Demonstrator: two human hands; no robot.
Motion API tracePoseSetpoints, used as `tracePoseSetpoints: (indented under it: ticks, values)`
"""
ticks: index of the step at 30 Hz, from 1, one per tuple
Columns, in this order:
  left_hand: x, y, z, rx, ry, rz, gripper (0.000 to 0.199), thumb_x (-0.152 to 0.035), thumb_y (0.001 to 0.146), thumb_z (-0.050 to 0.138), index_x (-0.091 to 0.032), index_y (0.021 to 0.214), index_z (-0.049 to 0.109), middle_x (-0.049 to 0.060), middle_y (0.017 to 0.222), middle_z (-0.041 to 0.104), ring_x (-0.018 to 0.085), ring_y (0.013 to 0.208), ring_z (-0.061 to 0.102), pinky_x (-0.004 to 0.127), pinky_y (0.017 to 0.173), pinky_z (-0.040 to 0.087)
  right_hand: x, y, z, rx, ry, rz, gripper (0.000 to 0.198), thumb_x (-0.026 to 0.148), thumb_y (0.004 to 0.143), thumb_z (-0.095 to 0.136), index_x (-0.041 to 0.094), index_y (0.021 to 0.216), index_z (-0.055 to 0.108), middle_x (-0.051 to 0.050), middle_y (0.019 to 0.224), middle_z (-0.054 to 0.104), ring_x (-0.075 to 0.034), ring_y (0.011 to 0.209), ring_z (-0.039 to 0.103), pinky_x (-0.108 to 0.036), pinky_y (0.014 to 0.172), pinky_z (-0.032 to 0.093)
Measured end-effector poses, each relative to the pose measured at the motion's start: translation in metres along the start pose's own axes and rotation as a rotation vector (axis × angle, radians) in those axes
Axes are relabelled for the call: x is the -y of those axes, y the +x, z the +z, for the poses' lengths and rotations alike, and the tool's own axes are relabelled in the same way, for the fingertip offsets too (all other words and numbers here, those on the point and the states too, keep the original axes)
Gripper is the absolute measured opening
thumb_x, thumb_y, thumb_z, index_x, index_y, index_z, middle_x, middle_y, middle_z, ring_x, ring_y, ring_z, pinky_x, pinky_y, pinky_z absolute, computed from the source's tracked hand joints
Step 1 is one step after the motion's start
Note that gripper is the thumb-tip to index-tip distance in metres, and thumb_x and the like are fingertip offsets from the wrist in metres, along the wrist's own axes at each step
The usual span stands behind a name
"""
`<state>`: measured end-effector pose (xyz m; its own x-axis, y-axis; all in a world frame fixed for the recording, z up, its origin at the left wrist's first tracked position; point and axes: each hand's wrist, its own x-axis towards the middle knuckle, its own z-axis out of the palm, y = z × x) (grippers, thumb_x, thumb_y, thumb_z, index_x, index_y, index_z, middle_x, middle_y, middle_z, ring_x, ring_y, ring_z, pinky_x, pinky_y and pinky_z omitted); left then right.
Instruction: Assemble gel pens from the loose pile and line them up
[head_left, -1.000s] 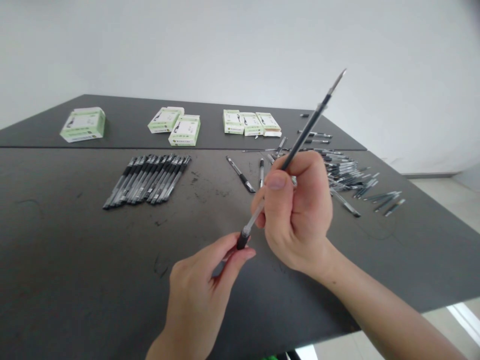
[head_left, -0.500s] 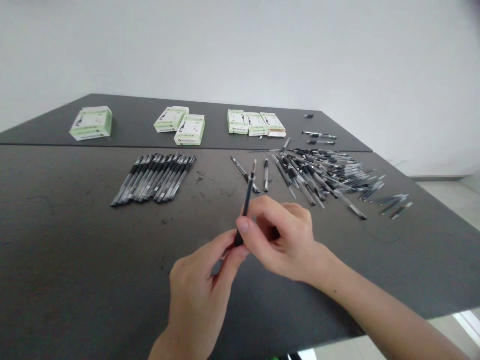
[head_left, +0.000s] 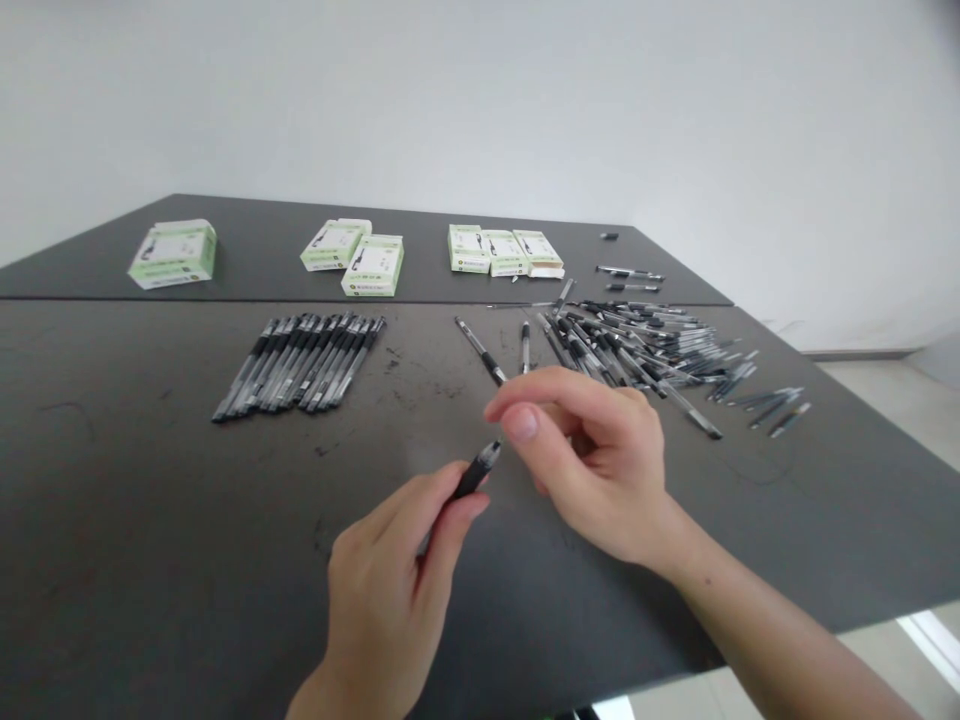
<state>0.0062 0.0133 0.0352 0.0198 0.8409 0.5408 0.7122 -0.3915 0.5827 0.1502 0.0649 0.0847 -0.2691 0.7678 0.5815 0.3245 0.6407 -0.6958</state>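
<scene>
Left hand (head_left: 390, 590) pinches the pen barrel (head_left: 474, 473) btwn thumb & forefinger, low over the worktop (head_left: 150, 520). Half a sec ago the refill stood up out of it under my right hand (head_left: 592, 460); now no refill shows, so I judge it's seated inside. Right hand has let go, fingers loosely curled, holding nothing, just beside the barrel's open end. Barrel's long axis runs near-left to far-right, open end pointing up and away from me

A person's left hand (head_left: 394, 585) pinches a black pen (head_left: 474, 472) above a dark table (head_left: 150, 520); the right hand (head_left: 592, 455) hovers just beside its tip.
</scene>
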Motion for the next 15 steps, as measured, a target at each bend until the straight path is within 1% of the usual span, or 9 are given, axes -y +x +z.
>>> tracePoseSetpoints:
  ticks: [4,6,9,11,13,15]
  values:
    - [0.002,-0.001,0.001,-0.027,0.024,0.041,0.014,-0.027,0.089,0.047,-0.022,0.093,0.059,-0.004,0.072,0.069,0.009,0.062,0.065,0.016,0.056,0.048,-0.002,0.0,0.0,0.016,-0.058,-0.067,0.011,0.022,0.085,0.056,0.019,0.076,0.062,0.008,0.049,0.055,-0.002,0.036,0.045,-0.014,0.037,0.034]
    - [0.004,-0.002,0.001,-0.031,0.045,0.061,0.014,-0.026,0.089,0.047,-0.021,0.095,0.058,-0.003,0.073,0.068,0.009,0.063,0.065,0.015,0.057,0.048,-0.005,-0.002,0.002,0.044,-0.083,-0.105,0.01,0.018,0.085,0.055,0.018,0.077,0.062,0.008,0.054,0.058,-0.001,0.039,0.048,-0.012,0.042,0.037]
    - [0.005,-0.003,0.0,-0.023,0.058,0.085,0.015,-0.026,0.09,0.045,-0.021,0.096,0.057,-0.003,0.077,0.069,0.008,0.068,0.066,0.014,0.063,0.048,-0.008,-0.004,0.004,0.077,-0.099,-0.134,0.017,0.016,0.088,0.048,0.018,0.079,0.061,0.007,0.057,0.06,-0.001,0.041,0.049,-0.011,0.046,0.039]
    - [0.005,-0.004,-0.001,-0.02,0.075,0.088,0.015,-0.026,0.09,0.044,-0.022,0.097,0.057,-0.003,0.08,0.069,0.008,0.071,0.066,0.013,0.066,0.048,-0.008,-0.004,0.004,0.085,-0.092,-0.14,0.019,0.018,0.09,0.044,0.018,0.082,0.061,0.007,0.056,0.06,-0.002,0.042,0.051,-0.012,0.047,0.04]
    - [0.006,-0.004,-0.002,-0.008,0.107,0.089,0.016,-0.027,0.091,0.043,-0.022,0.098,0.057,-0.003,0.082,0.07,0.009,0.072,0.066,0.013,0.067,0.048,-0.008,-0.004,0.0,0.069,-0.077,-0.13,0.018,0.024,0.091,0.044,0.016,0.091,0.061,0.006,0.054,0.058,-0.003,0.042,0.051,-0.012,0.048,0.04]
    - [0.007,-0.003,-0.003,-0.003,0.135,0.114,0.018,-0.029,0.091,0.042,-0.022,0.098,0.057,-0.003,0.082,0.07,0.009,0.071,0.067,0.013,0.066,0.048,-0.007,-0.004,-0.008,0.053,-0.067,-0.093,0.023,0.032,0.09,0.047,0.016,0.098,0.06,0.007,0.05,0.055,-0.003,0.04,0.049,-0.012,0.045,0.038]
